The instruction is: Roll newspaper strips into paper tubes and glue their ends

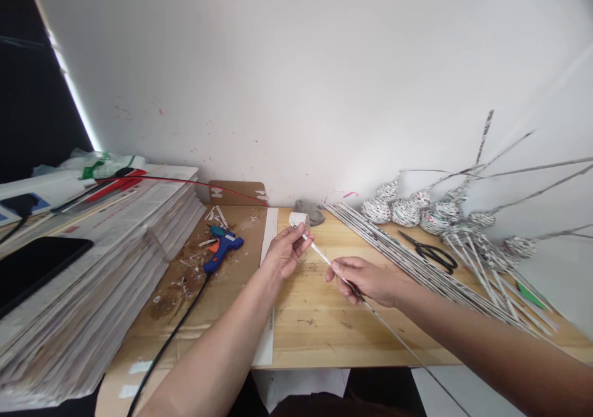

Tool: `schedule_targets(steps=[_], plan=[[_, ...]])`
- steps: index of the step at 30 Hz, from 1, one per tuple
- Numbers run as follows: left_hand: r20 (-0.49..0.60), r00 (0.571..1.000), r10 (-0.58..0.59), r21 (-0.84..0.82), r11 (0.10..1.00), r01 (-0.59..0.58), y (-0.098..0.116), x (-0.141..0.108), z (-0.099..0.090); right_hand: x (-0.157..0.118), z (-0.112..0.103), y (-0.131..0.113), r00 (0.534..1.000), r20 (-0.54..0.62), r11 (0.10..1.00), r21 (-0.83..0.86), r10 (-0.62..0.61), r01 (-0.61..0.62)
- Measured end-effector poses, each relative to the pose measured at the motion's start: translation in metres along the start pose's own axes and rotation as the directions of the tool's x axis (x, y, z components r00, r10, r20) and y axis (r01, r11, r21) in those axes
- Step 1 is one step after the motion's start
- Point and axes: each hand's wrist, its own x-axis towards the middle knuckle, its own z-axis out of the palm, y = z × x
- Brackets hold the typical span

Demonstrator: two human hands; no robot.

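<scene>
A thin rolled paper stick (319, 252) runs from my left hand (288, 250) through my right hand (364, 280) and on past the table's front edge at the lower right. The fingers of my left hand pinch its upper end. Just behind those fingertips is a small whitish cylinder (299, 219); whether my left hand touches it is unclear. My right hand is closed around the stick further down. A grey cloth-like lump (309, 211) lies behind the cylinder, near the wall.
Stacked newspapers (152, 238) with a black phone (44, 269) fill the left. A blue glue gun (223, 249) lies on stained cardboard (185, 324). Paper sticks (393, 256), black scissors (430, 253) and several woven paper balls (405, 212) are at right.
</scene>
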Motion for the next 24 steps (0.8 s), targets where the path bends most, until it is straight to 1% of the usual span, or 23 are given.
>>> schedule_targets(steps=[1, 2, 3, 4, 5, 6, 7, 8, 9, 11, 12, 13, 14, 15, 17, 19, 20, 21, 22, 24], plan=[[-0.007, 1.000, -0.002, 0.003, 1.000, 0.002, -0.001, 0.000, 0.000, 0.002, 0.002, -0.001, 0.996, -0.060, 0.992, -0.116, -0.059, 0.052], [-0.014, 1.000, -0.002, 0.008, 1.000, 0.003, -0.001, 0.000, 0.000, 0.003, 0.004, -0.003, 0.981, -0.125, 0.959, -0.261, -0.148, 0.111], [-0.019, 1.000, 0.000, 0.013, 1.000, 0.001, -0.001, 0.000, 0.000, 0.005, 0.006, -0.005, 0.950, -0.178, 0.896, -0.413, -0.255, 0.163], [-0.024, 1.000, 0.005, 0.016, 1.000, -0.005, -0.001, 0.000, 0.000, 0.007, 0.008, -0.007, 0.909, -0.209, 0.814, -0.547, -0.361, 0.198], [-0.030, 0.999, 0.011, 0.016, 1.000, -0.011, -0.001, 0.000, 0.000, 0.009, 0.010, -0.008, 0.868, -0.219, 0.735, -0.643, -0.446, 0.215], [-0.036, 0.999, 0.017, 0.014, 1.000, -0.017, -0.001, -0.001, 0.000, 0.010, 0.011, -0.009, 0.841, -0.221, 0.686, -0.693, -0.494, 0.221], [-0.041, 0.999, 0.022, 0.011, 1.000, -0.021, -0.001, -0.001, 0.000, 0.011, 0.012, -0.009, 0.838, -0.222, 0.684, -0.695, -0.498, 0.222], [-0.044, 0.999, 0.023, 0.007, 1.000, -0.022, -0.001, -0.001, 0.000, 0.012, 0.012, -0.009, 0.861, -0.219, 0.726, -0.652, -0.458, 0.220], [-0.043, 0.999, 0.019, 0.003, 1.000, -0.019, -0.001, -0.001, 0.000, 0.013, 0.011, -0.007, 0.899, -0.207, 0.795, -0.568, -0.387, 0.212], [-0.029, 1.000, 0.004, -0.002, 1.000, -0.004, -0.001, -0.002, 0.000, 0.014, 0.008, -0.004, 0.968, -0.129, 0.931, -0.325, -0.215, 0.163], [-0.024, 1.000, -0.002, -0.005, 1.000, 0.002, -0.001, -0.002, 0.001, 0.015, 0.006, -0.002, 0.986, -0.075, 0.969, -0.212, -0.148, 0.130], [-0.023, 1.000, -0.005, -0.008, 1.000, 0.005, -0.002, -0.002, 0.001, 0.016, 0.005, -0.001, 0.994, -0.028, 0.986, -0.133, -0.108, 0.103], [-0.027, 1.000, -0.007, -0.011, 1.000, 0.007, -0.002, -0.002, 0.001, 0.017, 0.004, -0.001, 0.996, -0.005, 0.991, -0.098, -0.094, 0.093], [-0.035, 0.999, -0.009, -0.012, 1.000, 0.009, -0.003, -0.002, 0.002, 0.018, 0.003, -0.001, 0.995, -0.010, 0.989, -0.107, -0.101, 0.100], [-0.044, 0.999, -0.012, -0.010, 1.000, 0.012, -0.004, -0.002, 0.002, 0.022, 0.005, -0.003, 0.981, -0.093, 0.962, -0.228, -0.173, 0.148], [-0.040, 0.999, -0.009, -0.010, 1.000, 0.009, -0.004, -0.003, 0.002, 0.027, 0.008, -0.006, 0.930, -0.197, 0.891, -0.401, -0.309, 0.211], [-0.038, 0.999, -0.007, -0.011, 1.000, 0.006, -0.004, -0.003, 0.002, 0.030, 0.010, -0.007, 0.905, -0.225, 0.860, -0.456, -0.361, 0.230], [-0.039, 0.999, -0.003, -0.013, 1.000, 0.003, -0.004, -0.003, 0.001, 0.033, 0.012, -0.007, 0.894, -0.234, 0.849, -0.470, -0.382, 0.240], [-0.040, 0.999, -0.001, -0.015, 1.000, 0.000, -0.004, -0.002, 0.001, 0.035, 0.013, -0.007, 0.899, -0.230, 0.862, -0.443, -0.373, 0.244], [-0.032, 0.999, -0.005, -0.013, 1.000, 0.005, -0.003, -0.002, 0.000, 0.038, 0.013, -0.007, 0.938, -0.200, 0.932, -0.288, -0.285, 0.222]])
